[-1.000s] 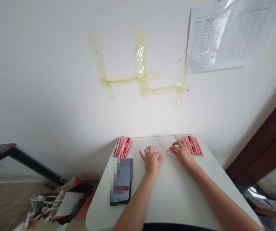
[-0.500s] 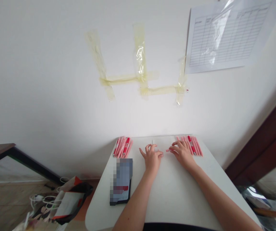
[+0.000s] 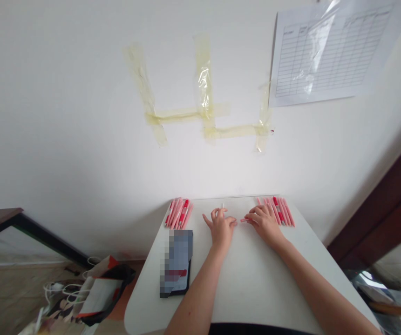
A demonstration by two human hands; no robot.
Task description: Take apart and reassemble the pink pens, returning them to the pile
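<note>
One unreadable chart [image 3: 329, 56]; right hand [image 3: 266, 224] pinches pink pen [image 3: 244, 220]; left hand [image 3: 221, 229] curled, hold unclear.

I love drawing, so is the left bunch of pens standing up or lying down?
Lying down: the left pens stretch lengthwise along the white table.

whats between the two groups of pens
In the head view: the left hand, a white stick by it, and the right hand with a pink stick.
</note>
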